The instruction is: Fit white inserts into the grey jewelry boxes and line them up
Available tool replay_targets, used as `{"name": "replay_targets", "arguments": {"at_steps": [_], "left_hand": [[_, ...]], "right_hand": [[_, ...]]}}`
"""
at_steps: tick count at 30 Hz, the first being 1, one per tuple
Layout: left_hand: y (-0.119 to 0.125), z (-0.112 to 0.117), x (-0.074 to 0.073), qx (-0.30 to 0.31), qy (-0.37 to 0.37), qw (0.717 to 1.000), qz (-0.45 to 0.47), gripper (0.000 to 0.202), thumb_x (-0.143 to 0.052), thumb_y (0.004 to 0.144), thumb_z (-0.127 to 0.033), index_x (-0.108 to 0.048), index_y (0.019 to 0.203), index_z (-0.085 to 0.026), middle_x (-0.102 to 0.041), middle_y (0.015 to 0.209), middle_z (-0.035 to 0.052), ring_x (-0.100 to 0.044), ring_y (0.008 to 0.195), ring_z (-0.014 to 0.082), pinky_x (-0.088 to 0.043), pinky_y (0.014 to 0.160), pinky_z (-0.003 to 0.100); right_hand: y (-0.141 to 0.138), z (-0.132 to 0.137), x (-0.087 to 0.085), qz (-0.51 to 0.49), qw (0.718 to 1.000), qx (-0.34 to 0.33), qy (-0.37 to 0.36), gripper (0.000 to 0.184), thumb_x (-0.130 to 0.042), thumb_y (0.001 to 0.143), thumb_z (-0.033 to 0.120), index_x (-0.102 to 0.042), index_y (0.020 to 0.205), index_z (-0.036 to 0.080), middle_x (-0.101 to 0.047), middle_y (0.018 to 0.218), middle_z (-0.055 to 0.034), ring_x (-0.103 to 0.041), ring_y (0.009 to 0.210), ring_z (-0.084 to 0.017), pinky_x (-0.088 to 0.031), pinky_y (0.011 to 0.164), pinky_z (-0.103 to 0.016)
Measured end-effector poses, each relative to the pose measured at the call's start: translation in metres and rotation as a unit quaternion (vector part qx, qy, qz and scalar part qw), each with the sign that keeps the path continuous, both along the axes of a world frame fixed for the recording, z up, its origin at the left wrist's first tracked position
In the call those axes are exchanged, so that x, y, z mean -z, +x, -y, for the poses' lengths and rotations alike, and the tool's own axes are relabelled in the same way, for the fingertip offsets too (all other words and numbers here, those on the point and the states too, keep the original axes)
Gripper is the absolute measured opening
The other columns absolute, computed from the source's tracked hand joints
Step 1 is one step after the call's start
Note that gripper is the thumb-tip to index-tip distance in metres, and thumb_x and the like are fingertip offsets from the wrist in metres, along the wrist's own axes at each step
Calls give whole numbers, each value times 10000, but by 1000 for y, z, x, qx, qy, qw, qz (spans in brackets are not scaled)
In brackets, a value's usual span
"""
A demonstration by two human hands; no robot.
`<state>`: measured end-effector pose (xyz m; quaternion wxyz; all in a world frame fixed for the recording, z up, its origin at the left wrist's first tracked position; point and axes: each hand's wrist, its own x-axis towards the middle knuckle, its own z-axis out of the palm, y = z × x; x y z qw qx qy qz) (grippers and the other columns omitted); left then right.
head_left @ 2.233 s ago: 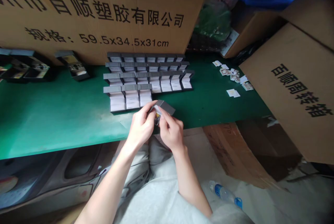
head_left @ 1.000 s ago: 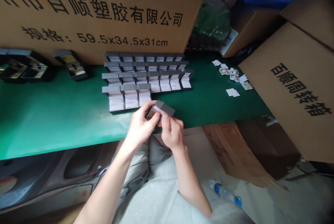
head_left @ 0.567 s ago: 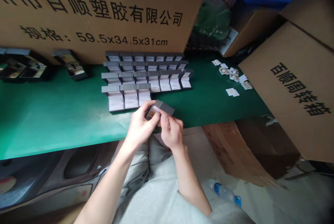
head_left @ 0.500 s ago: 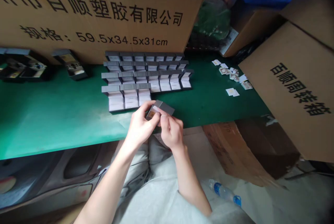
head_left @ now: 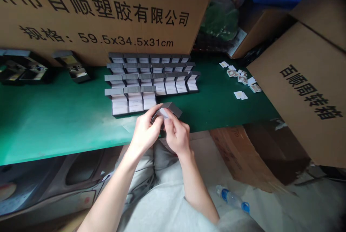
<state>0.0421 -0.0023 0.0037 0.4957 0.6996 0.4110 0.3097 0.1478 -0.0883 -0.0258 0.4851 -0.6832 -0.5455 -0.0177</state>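
Green-topped workbench (head_left: 54,124) runs across the view, w/ big cardboard carton (head_left: 94,19) against its back edge, black Chinese print & "59.5x34.5x31cm" on it.

Small grey box (head_left: 173,109) held up btwn both hands, over bench near front edge, just right of nearest row of boxes. Matte dark grey lid, tilted, white inner surface showing; rest mostly hidden by fingers, contents can't tell.

L hand (head_left: 144,133) closed round box's left end, fingers curled over it. R hand (head_left: 177,136) closed on it too, pinching from near side, thumb on the white part. Both gripping same box, hands nearly touching.

Behind: four rows of open grey jewellery boxes (head_left: 151,80), lids up, white inserts, packed side by side. Far left, dark open boxes (head_left: 71,68) sit apart. Right side of bench: loose small white cards (head_left: 240,79) in scattered bunch, 2nd carton (head_left: 305,91) leaning near. Below: grey trousers (head_left: 143,188) on lap, plastic water bottle (head_left: 231,199) on floor.
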Motion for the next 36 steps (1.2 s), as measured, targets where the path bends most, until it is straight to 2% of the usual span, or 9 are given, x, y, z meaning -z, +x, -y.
{"name": "replay_targets", "arguments": {"at_steps": [3, 8, 15, 19, 23, 28, 36], "left_hand": [[0, 1, 0, -10, 3, 1000, -5, 514, -584, 856, -334, -762, 1307, -164, -817, 1191, 66, -747, 1024, 269, -611, 835, 309], [-1, 3, 1, -17, 20, 999, -22, 511, -591, 861, -325, -765, 1316, -171, -822, 1174, 60, -746, 1032, 272, -612, 832, 311], [-1, 2, 1, -18, 30, 999, -37, 503, -595, 875, -339, -758, 1323, -181, -821, 1176, 63, -747, 1057, 282, -614, 868, 331], [1, 1, 2, -28, 39, 998, -31, 492, -585, 859, -321, -759, 1300, -189, -815, 1200, 61, -740, 1090, 282, -594, 952, 359], [1, 0, 3, -42, 49, 998, -25, 476, -593, 856, -343, -748, 1281, -194, -810, 1202, 59, -740, 1068, 274, -590, 932, 351], [1, 1, 2, -34, 57, 998, -21, 482, -614, 837, -360, -724, 1269, -177, -815, 1116, 62, -736, 992, 264, -588, 867, 339], [1, 1, 0, -30, 57, 998, -15, 413, -599, 826, -297, -714, 1208, -186, -805, 1093, 49, -729, 942, 239, -570, 855, 328]], "right_hand": [[0, 0, -1, 5, 1000, 1, -10, 375, -493, 1087, 303, -739, 1348, 194, -833, 1193, -91, -840, 947, -203, -672, 869, -236], [-1, 0, -2, -13, 999, 14, -33, 416, -456, 1102, 374, -744, 1332, 179, -859, 993, -74, -823, 751, -167, -662, 773, -204], [-3, 0, -7, -55, 998, 15, -31, 455, -430, 1099, 419, -753, 1302, 169, -850, 895, -65, -787, 663, -168, -651, 699, -224], [-2, 0, -7, -41, 999, 4, -34, 453, -444, 1093, 424, -735, 1333, 173, -824, 819, -46, -756, 630, -151, -625, 667, -211], [-1, 0, -4, -27, 1000, 0, -10, 448, -462, 1094, 399, -740, 1319, 129, -782, 718, -35, -683, 532, -122, -589, 613, -189], [-1, -1, -2, -14, 1000, 10, -7, 421, -478, 1089, 386, -768, 1264, 137, -788, 728, -41, -675, 542, -120, -591, 628, -192], [0, -1, -2, -9, 1000, 12, -20, 390, -476, 1090, 359, -781, 1271, 194, -796, 737, -27, -693, 538, -134, -597, 614, -205]]}}
